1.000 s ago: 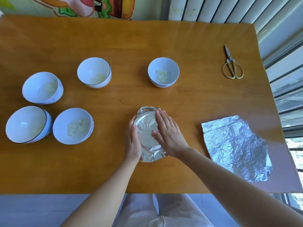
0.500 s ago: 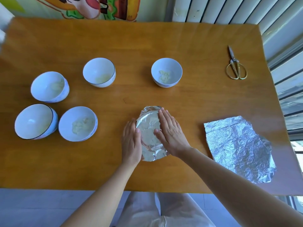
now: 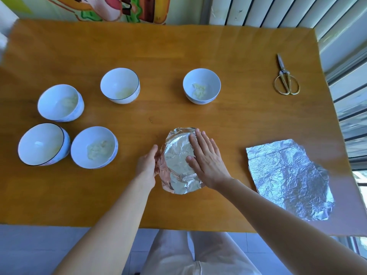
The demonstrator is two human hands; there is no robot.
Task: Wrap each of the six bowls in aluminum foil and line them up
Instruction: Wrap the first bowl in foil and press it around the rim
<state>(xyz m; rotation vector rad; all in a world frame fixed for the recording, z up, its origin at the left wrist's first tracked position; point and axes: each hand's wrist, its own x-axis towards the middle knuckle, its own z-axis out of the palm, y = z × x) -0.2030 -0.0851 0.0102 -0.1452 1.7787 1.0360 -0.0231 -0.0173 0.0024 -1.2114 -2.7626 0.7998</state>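
A foil-covered bowl (image 3: 177, 161) sits at the table's near middle. My right hand (image 3: 207, 157) lies flat on its top right, fingers straight, pressing the foil. My left hand (image 3: 148, 165) is against the bowl's left side, fingers pressing the foil inward. Several uncovered white bowls stand on the table: one (image 3: 201, 86) at the far middle, one (image 3: 120, 85) left of it, and three at the left (image 3: 60, 103) (image 3: 43, 144) (image 3: 94, 147). Some hold pale food scraps.
A stack of crinkled foil sheets (image 3: 288, 177) lies at the near right of the wooden table (image 3: 238, 120). Gold-handled scissors (image 3: 286, 78) rest at the far right. A window and radiator run along the right and far side.
My left hand has slid from the bowl's top edge down to its left side. The right hand stays flat on the foil. The camera has shifted slightly.
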